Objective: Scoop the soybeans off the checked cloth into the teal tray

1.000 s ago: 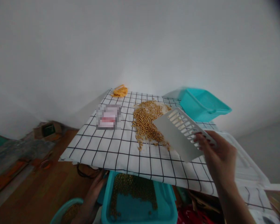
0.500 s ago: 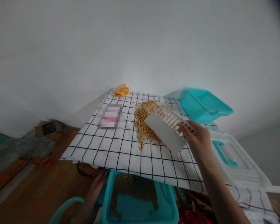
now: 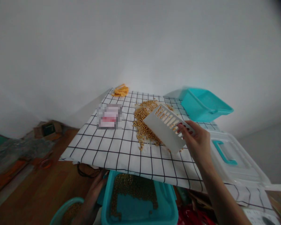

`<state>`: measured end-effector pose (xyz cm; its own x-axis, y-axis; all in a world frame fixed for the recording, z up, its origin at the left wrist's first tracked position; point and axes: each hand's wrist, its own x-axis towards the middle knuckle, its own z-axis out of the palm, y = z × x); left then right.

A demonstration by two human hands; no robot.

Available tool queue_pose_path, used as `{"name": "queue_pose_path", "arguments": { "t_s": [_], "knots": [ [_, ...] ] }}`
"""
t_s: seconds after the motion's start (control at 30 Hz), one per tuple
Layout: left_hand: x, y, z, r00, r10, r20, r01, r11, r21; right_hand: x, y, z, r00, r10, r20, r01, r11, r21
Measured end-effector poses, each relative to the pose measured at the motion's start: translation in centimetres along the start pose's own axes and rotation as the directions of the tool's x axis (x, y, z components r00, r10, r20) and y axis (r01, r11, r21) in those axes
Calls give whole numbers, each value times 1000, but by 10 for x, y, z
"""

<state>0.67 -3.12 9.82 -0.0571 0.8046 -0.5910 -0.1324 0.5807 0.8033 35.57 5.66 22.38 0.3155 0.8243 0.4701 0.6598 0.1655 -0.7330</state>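
Note:
My right hand (image 3: 198, 137) grips a white slotted plastic panel (image 3: 166, 129) by its right end, tilted over a heap of tan beans (image 3: 145, 120) on the checkered cloth (image 3: 107, 156). Below the table's front edge, my left hand (image 3: 99, 184) is closed at the left side of a turquoise bin (image 3: 174, 203). Beans (image 3: 135, 187) lie in the bin's far part and along its left side, with some bare bottom showing. The left fingertips are partly hidden by the cloth and bin.
A turquoise tub (image 3: 199, 106) stands at the back right, near a clear lid (image 3: 243, 156) with a turquoise handle. A yellow cloth (image 3: 121, 90) and a blurred pink-white packet (image 3: 109, 116) lie at left. Another turquoise container (image 3: 65, 206) with grains is at lower left.
The view has shifted very slightly. The panel in my right hand has barely moved, and my left hand remains at the bin's side.

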Motion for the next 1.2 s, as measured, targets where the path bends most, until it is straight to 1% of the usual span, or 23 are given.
{"name": "queue_pose_path", "arguments": {
  "t_s": [0.1,0.17,0.3,0.4,0.5,0.57,0.77,0.9,0.97,1.0,1.1,1.13,1.2],
  "knots": [
    [-2,8,2,1000,2,31,-3,999,32,-3,-1,-1,1000,-14,18,14,1000,1],
    [0,12,4,998,28,49,-30,998,50,-5,-3,-2,999,-16,35,16,1000,6],
    [0,15,6,989,134,65,-141,983,122,-8,-6,-5,998,-13,61,12,1000,18],
    [-7,16,4,974,209,85,-221,958,183,-8,-5,-6,999,-11,37,11,1000,11],
    [-14,17,0,949,289,128,-312,923,227,-7,-5,-7,1000,-18,1,18,1000,-7],
    [-15,17,-1,937,319,145,-347,905,245,-8,-5,-7,1000,-25,5,26,1000,-14],
    [-4,6,-3,961,262,84,-275,933,231,-13,-13,-9,997,-41,71,41,999,0],
    [-4,3,-6,940,316,127,-337,917,213,-17,-15,-12,994,-39,105,37,999,21],
    [-5,4,-7,942,309,129,-330,923,199,-18,-17,-13,991,-39,129,35,999,31],
    [-5,5,-6,953,279,121,-298,936,189,-18,-17,-14,989,-40,140,35,999,36],
    [-4,8,-3,988,126,91,-138,982,131,-19,-19,-17,985,-54,162,46,998,52],
    [-4,9,-2,993,79,84,-88,990,109,-19,-19,-17,984,-59,165,51,997,57],
    [-4,10,1,997,19,74,-24,997,67,-19,-20,-18,984,-67,165,57,996,63]
  ]
}}
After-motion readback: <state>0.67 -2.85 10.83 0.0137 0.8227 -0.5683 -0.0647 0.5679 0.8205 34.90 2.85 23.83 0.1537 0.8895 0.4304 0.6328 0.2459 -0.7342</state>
